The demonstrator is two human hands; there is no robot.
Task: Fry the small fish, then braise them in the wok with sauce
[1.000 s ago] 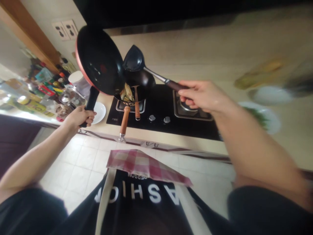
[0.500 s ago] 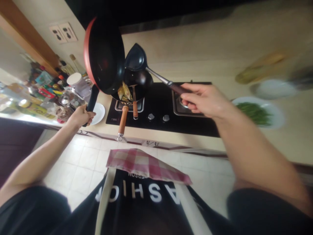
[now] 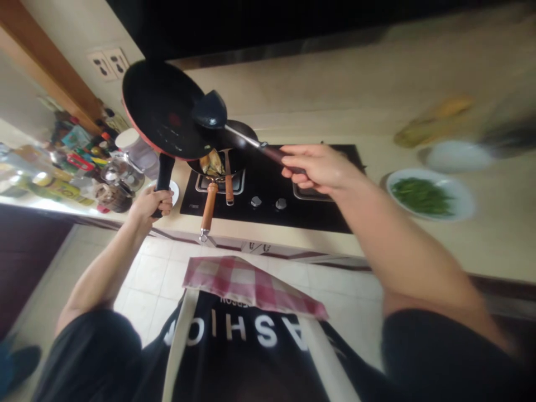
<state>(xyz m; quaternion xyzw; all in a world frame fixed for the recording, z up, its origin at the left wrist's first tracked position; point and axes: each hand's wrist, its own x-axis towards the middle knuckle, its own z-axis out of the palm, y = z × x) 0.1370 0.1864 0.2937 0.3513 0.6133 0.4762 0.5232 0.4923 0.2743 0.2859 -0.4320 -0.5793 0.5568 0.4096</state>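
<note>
My left hand (image 3: 151, 204) is wrapped round the black handle of a red-sided frying pan (image 3: 154, 106). That pan is raised and tilted, its dark inside facing me, with small bits clinging near the lower edge. Fingers closed, my right hand (image 3: 316, 166) grips the dark handle of a spatula (image 3: 211, 110), whose black head is at the pan's right side; whether they touch I cannot tell. Below, a wok (image 3: 240, 131) with a wooden handle (image 3: 210, 206) sits on the left burner. It holds browned fish (image 3: 212, 163) and a second wooden-handled utensil (image 3: 229, 178). The raised pan hides part of the wok.
A black gas hob (image 3: 268, 178) with two knobs is set in the counter. Right of it stands a white plate (image 3: 467, 201) of chopped greens (image 3: 422, 195), with a white bowl (image 3: 458, 156) behind. Jars and bottles (image 3: 113, 195) crowd the left; a range hood (image 3: 251, 28) hangs overhead.
The frying pan has swung lower and leftward, turning its inside more upward. My right hand has moved left with the spatula, bringing its head in front of the pan's right part.
</note>
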